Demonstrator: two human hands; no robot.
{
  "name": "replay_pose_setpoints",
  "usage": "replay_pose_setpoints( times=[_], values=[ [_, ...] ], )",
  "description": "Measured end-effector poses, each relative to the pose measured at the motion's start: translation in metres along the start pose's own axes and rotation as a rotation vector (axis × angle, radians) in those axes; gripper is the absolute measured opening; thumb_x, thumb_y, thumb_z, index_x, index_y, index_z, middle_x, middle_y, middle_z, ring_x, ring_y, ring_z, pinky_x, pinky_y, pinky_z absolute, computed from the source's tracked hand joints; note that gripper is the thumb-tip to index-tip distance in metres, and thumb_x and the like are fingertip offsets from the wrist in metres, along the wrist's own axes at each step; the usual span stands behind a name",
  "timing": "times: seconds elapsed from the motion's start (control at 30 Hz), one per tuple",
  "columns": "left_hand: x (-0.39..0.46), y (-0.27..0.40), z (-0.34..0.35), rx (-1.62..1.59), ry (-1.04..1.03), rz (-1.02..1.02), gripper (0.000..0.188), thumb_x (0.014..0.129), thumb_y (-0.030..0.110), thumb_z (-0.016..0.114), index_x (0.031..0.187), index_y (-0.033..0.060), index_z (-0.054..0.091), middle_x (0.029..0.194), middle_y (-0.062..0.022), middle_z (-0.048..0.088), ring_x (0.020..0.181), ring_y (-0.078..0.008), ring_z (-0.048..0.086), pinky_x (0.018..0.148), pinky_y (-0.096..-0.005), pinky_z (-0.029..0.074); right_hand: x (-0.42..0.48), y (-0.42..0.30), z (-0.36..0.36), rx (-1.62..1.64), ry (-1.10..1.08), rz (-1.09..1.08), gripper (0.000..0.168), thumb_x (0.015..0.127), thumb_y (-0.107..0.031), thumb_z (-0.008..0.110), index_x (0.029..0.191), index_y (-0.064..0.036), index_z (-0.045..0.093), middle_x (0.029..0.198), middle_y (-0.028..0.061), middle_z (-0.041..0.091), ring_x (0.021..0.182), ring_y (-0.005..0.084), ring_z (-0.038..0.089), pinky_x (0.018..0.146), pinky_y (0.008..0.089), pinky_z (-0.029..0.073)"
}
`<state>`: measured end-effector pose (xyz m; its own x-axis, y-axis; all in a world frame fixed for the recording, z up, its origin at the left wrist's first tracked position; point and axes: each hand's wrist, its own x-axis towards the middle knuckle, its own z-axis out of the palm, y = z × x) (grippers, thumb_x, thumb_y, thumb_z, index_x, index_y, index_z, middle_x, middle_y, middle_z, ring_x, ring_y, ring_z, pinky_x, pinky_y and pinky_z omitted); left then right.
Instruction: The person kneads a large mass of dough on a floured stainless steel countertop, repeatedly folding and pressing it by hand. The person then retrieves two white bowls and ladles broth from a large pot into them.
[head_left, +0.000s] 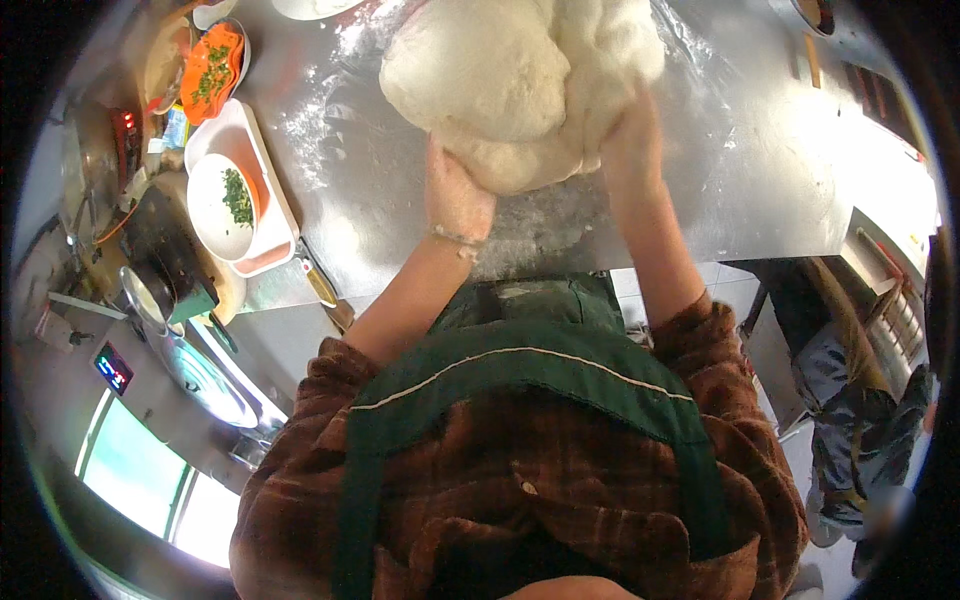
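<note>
A large mass of pale dough (487, 71) lies folded over itself at the top of the view, on a steel worktop (360, 202) dusted with flour. My left hand (457, 187) grips the dough's near left side, its fingers hidden under the lump. On the right side my right hand (634, 142) holds a fold of the same dough, slightly blurred. Dough bits cling around my left wrist. The far end of the dough runs out of view.
To the left, a white bowl (210, 206) with chopped greens sits in a white tray (281, 225). Behind it is an orange dish (195, 90) with more greens. A knife (319, 281) lies near the worktop's front edge. Another person (855, 420) is at the right.
</note>
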<state>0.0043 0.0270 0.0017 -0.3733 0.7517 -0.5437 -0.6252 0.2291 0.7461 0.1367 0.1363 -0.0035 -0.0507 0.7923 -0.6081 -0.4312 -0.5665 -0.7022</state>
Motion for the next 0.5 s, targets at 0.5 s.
replay_pose_setpoints(
  times=[0.5],
  values=[
    [0.002, 0.046, -0.059, 0.228, 0.157, -0.004, 0.046, 0.092, 0.033, 0.03, 0.123, 0.0012, 0.039, 0.123, -0.0172, 0.046, 0.112, -0.0262, 0.047, 0.09, -0.0354, 0.04, 0.057, -0.022, -0.155, -1.816, 0.176, -0.783, 0.053, 0.086, -0.032, 0.045, 0.128, -0.001, 0.034, 0.134, 0.0184, 0.031, 0.125, 0.0313, 0.028, 0.102, 0.0398, 0.023]
  ],
)
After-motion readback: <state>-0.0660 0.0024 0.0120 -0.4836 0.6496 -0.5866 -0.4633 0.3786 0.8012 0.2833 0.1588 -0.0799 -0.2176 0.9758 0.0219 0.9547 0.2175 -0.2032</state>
